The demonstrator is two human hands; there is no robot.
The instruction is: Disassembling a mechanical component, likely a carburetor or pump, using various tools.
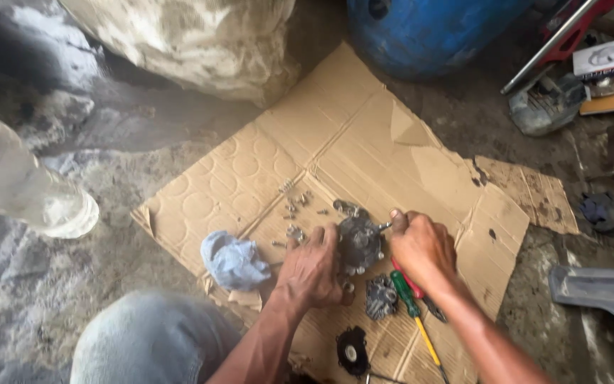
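A single camera, worn on the person's head, looks steeply down and slightly forward over the person's own bent knee at the lower edge. The left hand and right hand enter from the bottom and meet just below the picture's middle, so the view sits at close working range to them. A flattened cardboard sheet on the concrete floor fills the middle of the frame. The far side of the scene lies along the top edge, where a blue drum and a pale sack are cut off. With only one view, nothing is shared between cameras.
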